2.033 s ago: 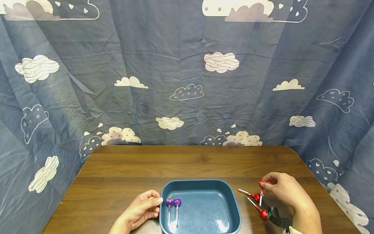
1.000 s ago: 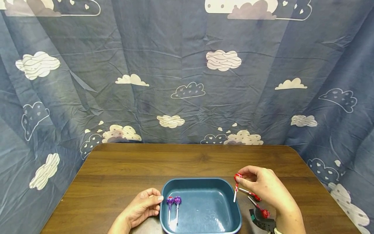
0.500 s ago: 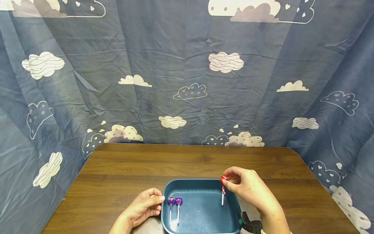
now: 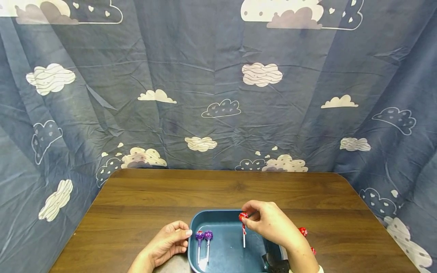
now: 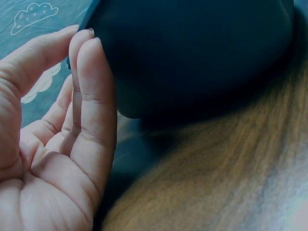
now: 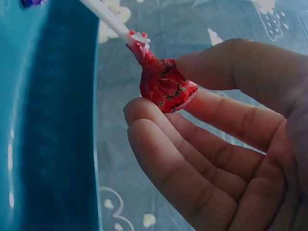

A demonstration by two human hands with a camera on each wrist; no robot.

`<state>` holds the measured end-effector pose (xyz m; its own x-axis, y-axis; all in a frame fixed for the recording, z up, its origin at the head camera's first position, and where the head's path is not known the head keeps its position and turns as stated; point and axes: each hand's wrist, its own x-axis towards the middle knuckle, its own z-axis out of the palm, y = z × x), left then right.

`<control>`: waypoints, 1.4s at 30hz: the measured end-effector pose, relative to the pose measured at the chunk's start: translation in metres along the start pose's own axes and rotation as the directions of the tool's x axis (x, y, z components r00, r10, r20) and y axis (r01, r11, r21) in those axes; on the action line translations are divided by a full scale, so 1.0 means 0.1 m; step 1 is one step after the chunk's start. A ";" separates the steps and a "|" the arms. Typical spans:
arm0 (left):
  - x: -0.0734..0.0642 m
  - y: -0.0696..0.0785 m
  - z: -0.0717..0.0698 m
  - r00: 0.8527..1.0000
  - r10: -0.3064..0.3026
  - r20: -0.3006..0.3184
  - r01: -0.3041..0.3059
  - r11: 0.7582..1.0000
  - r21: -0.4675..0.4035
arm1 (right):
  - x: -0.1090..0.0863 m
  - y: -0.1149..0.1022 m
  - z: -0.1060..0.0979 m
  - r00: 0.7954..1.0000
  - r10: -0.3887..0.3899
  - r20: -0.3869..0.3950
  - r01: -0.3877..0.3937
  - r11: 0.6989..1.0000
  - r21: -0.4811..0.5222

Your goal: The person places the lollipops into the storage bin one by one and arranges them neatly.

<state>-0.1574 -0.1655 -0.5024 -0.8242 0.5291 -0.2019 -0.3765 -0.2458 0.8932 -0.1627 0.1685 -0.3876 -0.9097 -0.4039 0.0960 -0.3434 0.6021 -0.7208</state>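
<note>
My right hand (image 4: pixel 269 223) pinches a red-wrapped lollipop (image 4: pixel 243 216) by its candy head, above the blue tray (image 4: pixel 225 213). The white stick points down in the head view; the right wrist view shows the red wrapper (image 6: pixel 166 86) between thumb and fingers. My left hand (image 4: pixel 168 242) grips the tray's left rim between thumb and fingers, also seen in the left wrist view, where the tray's dark outer wall (image 5: pixel 192 53) fills the top. Inside the tray, at its left side, two purple lollipops (image 4: pixel 199 236) lie side by side with sticks toward me.
Two more red lollipops (image 4: pixel 303 231) lie on the wooden table (image 4: pixel 153 197) right of the tray, mostly hidden behind my right forearm. A dark band (image 4: pixel 274 264) sits at the right wrist. A blue cloud-patterned curtain (image 4: pixel 191 76) hangs behind the table.
My right hand has carried the red lollipop leftward, from beside the other red ones to above the tray. My left hand stays on the tray rim.
</note>
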 end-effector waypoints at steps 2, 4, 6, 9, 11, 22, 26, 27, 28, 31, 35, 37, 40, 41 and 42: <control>0.00 0.00 0.00 1.000 -0.003 0.001 0.003 1.000 0.001 | 0.03 0.00 0.04 1.000 -0.030 0.009 0.030 1.000 -0.003; 0.01 0.00 0.00 1.000 -0.004 0.005 0.004 1.000 0.003 | 0.06 -0.01 0.08 0.998 -0.054 0.018 0.055 0.998 -0.019; 0.02 0.00 0.01 1.000 -0.003 0.009 0.003 1.000 0.005 | 0.10 -0.03 0.11 0.997 -0.073 0.031 0.075 0.996 -0.053; 0.03 0.00 0.01 1.000 0.001 0.011 -0.001 1.000 0.004 | 0.19 -0.07 0.16 0.991 -0.116 0.061 0.123 0.984 -0.127; 0.03 0.01 0.01 1.000 0.004 0.010 -0.004 1.000 0.000 | 0.26 -0.10 0.21 0.984 -0.150 0.095 0.164 0.972 -0.169; 0.00 0.01 0.00 1.000 0.006 0.006 -0.006 1.000 -0.010 | 0.51 -0.12 0.52 0.958 -0.102 0.269 0.179 0.943 -0.280; 0.00 0.02 0.00 1.000 0.003 0.000 -0.003 1.000 -0.009 | 0.53 -0.10 0.61 0.951 -0.052 0.306 0.149 0.942 -0.300; -0.01 0.02 0.00 1.000 0.007 0.001 -0.007 1.000 -0.005 | 0.53 -0.10 0.62 0.948 -0.051 0.313 0.147 0.945 -0.292; -0.01 0.02 -0.01 1.000 0.007 -0.002 -0.007 1.000 -0.004 | 0.54 -0.11 0.64 0.947 -0.050 0.319 0.146 0.947 -0.285; -0.02 0.03 -0.01 1.000 0.007 -0.003 -0.007 1.000 0.001 | 0.55 -0.11 0.67 0.942 -0.045 0.331 0.139 0.955 -0.263; 0.00 0.04 -0.01 1.000 0.000 0.001 0.000 1.000 0.000 | 0.55 -0.09 0.70 0.938 -0.040 0.344 0.136 0.956 -0.260; 0.00 0.03 -0.01 1.000 -0.005 -0.001 0.005 1.000 -0.003 | 0.55 -0.07 0.71 0.937 -0.039 0.347 0.140 0.952 -0.271; 0.01 0.02 -0.01 1.000 -0.008 -0.004 0.008 1.000 -0.003 | 0.54 -0.05 0.72 0.940 -0.023 0.341 0.130 0.947 -0.293; 0.01 0.02 -0.01 1.000 -0.009 -0.005 0.009 1.000 -0.004 | 0.54 -0.05 0.72 0.941 -0.016 0.338 0.124 0.946 -0.299; 0.01 0.02 -0.01 1.000 -0.011 -0.007 0.011 1.000 -0.004 | 0.54 -0.04 0.72 0.942 -0.011 0.336 0.119 0.945 -0.305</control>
<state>-0.1594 -0.1657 -0.5016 -0.8228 0.5264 -0.2141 -0.3869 -0.2429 0.8896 -0.1935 0.0942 -0.4289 -0.7749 -0.6181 -0.1325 -0.5041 0.7307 -0.4604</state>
